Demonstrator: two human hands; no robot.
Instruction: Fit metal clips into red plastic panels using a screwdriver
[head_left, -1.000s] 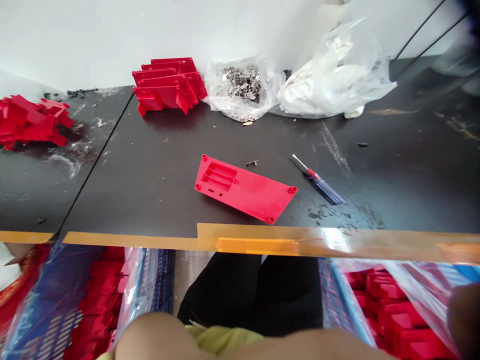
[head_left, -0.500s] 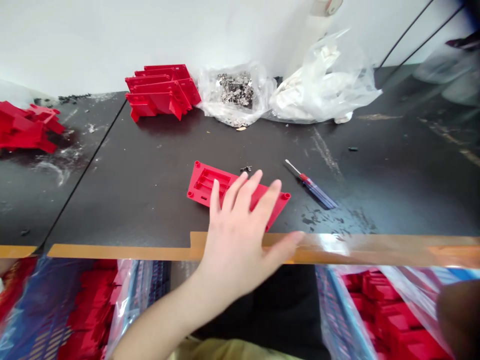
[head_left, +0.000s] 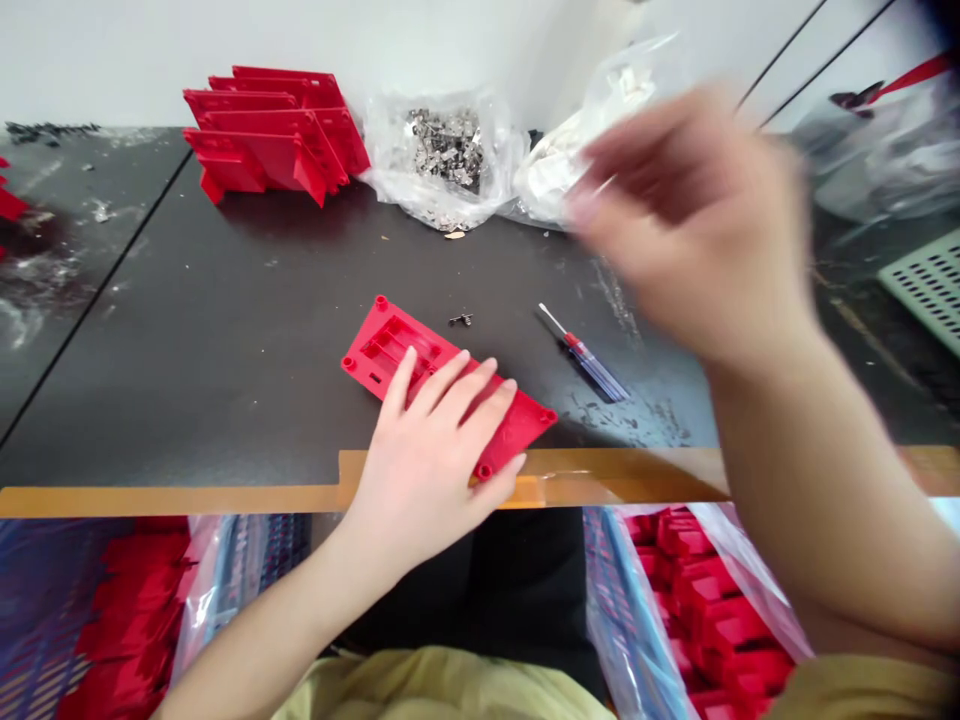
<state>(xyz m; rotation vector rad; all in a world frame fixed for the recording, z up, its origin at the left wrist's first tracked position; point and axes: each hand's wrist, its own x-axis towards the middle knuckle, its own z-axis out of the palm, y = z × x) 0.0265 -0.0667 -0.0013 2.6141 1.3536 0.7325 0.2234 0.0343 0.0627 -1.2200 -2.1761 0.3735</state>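
My left hand (head_left: 427, 440) lies over a red plastic panel (head_left: 517, 425), its fingers spread across the top and the thumb by the near edge. The panel sits slantwise on the dark table; a recessed pocket and corner posts show on it. My right hand (head_left: 697, 220) is raised at the right in front of a clear bag, smeared by motion, so I cannot tell what its fingers do. Beyond the panel are small metal pieces (head_left: 460, 320). A screwdriver (head_left: 585, 358) with a red and blue handle rests to the panel's right.
Several red panels (head_left: 270, 150) stand stacked at the back left. Beside them sit a bag of small metal parts (head_left: 446, 150) and a clear bag with white contents (head_left: 551, 170). Below the taped table edge (head_left: 187, 500) are blue crates (head_left: 637, 610) holding red parts.
My right hand has come up into view over the right side. My left hand has settled lower on the panel, which has turned slightly. The camera view has shifted.
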